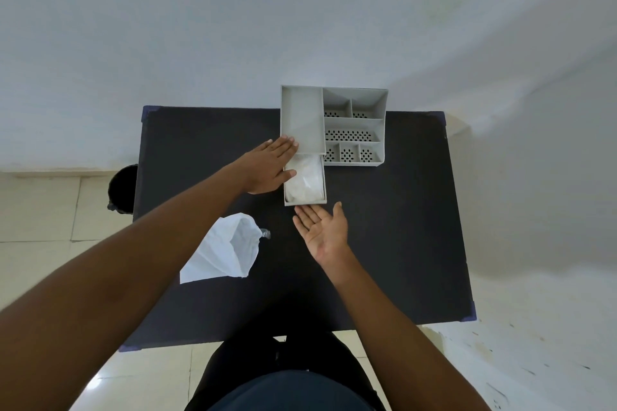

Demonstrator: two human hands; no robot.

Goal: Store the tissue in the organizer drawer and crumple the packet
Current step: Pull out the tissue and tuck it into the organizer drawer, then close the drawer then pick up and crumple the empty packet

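On the left I see the empty white packet (222, 248) lying flat on the black table (400, 227). It looks light and soft, so I would scrunch its middle. My left hand (270, 165) rests flat against the gray organizer (334, 125), fingers together. The tissue (305, 183) sits in the open drawer (305, 202). My right hand (322, 232) waits palm up, fingers apart, holding nothing.

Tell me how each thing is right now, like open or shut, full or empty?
Drawer: pulled out, open.
Tissue: lying inside the drawer.
Organizer: upright on the table, its top sections look empty.
Packet: on the table, flat, not crumpled yet.
Left hand: open, flat beside the drawer.
Right hand: open, palm up, holding nothing.
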